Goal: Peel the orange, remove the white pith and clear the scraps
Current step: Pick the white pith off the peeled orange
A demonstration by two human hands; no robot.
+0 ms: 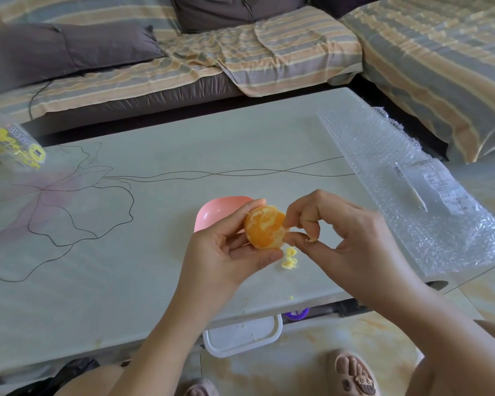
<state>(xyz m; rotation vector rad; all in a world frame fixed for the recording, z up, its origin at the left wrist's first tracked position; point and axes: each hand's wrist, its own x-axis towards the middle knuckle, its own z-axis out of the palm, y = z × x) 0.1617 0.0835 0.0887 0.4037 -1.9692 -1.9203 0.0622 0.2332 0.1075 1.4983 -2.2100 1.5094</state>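
A peeled orange (pixel 265 231) with patches of white pith is held above the table by my left hand (pixel 226 252), fingers curled round its left and lower side. My right hand (pixel 340 232) is at the orange's right edge, its thumb and fingers pinching at the pith there; a small pale scrap clings to its fingertips. A little heap of pith scraps (pixel 289 260) lies on the table just below the fruit, and a tiny crumb (pixel 291 297) sits nearer the front edge. A pink bowl (pixel 215 214) stands behind my left hand, partly hidden.
The pale table (pixel 126 252) has a drawn flower pattern. Bubble wrap (pixel 412 181) with a pen and a paper label covers its right side. A plastic bag with yellow print (pixel 12 144) lies at the far left. A white bin (pixel 243 335) stands under the front edge. A sofa runs behind.
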